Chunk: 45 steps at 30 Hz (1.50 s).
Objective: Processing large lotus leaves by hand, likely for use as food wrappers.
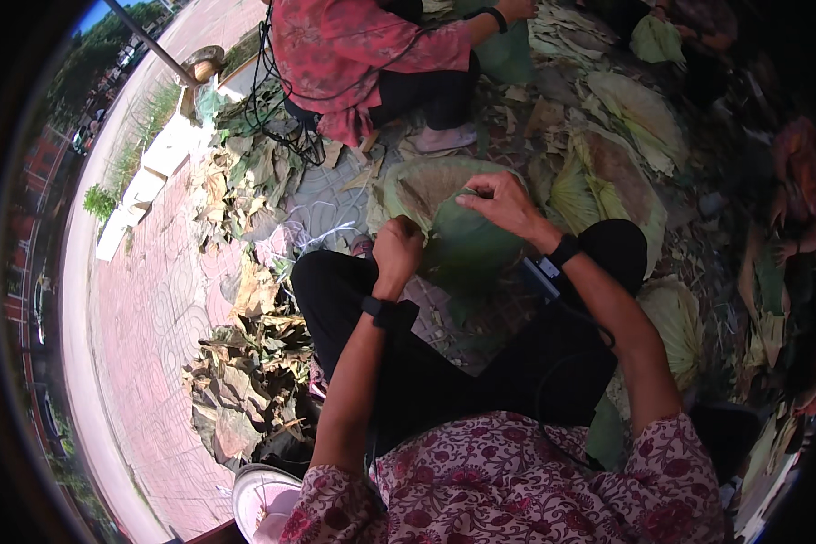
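A large green leaf [467,240], like a lotus leaf, hangs in front of me between my bent knees. My right hand [508,207] pinches its upper edge between thumb and fingertips. At the leaf's left side, my left hand [399,245] is closed like a fist with its back toward me; what it holds, if anything, is hidden. Just beyond both hands, a wide pale, dried leaf [408,186] lies on the ground. Another yellow-green leaf with ribs [607,186] lies to the right of my right hand.
A pile of crumpled brown leaves [245,390] lies left of my knee, near a white bucket [267,499]. White string [322,234] is on the paving. Ahead, a person in a red top [363,63] crouches holding a green leaf. More leaves spread across the right side.
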Tool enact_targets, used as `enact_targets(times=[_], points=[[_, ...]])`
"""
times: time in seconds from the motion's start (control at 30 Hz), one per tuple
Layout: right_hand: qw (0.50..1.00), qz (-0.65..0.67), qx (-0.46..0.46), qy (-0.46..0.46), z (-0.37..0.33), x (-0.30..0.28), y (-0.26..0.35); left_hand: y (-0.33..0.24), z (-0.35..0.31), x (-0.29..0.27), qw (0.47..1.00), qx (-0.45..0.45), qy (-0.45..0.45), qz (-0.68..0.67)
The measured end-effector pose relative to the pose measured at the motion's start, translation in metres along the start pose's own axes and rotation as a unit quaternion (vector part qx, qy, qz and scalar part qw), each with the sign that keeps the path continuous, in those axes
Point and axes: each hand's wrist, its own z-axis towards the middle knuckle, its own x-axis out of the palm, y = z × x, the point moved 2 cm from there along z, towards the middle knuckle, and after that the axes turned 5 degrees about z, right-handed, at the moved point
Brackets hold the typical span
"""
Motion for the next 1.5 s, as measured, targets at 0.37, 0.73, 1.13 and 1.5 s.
enact_targets(times=[0.37, 0.73, 1.13, 1.5], points=[[0.999, 0.03, 0.015, -0.042, -0.002, -0.011, -0.005, 0.001, -0.004, 0.028, 0.986, 0.118, 0.099, -0.068], [0.971, 0.162, 0.042, -0.172, 0.004, -0.031, 0.002, -0.011, -0.009, 0.026, 0.964, 0.105, 0.16, -0.186], [0.975, -0.034, -0.004, -0.219, 0.001, -0.029, -0.008, -0.02, -0.003, 0.004, 0.913, -0.038, 0.15, -0.378], [0.977, -0.075, 0.085, 0.182, -0.03, 0.034, -0.013, -0.018, -0.001, -0.016, 0.875, -0.07, 0.043, -0.476]])
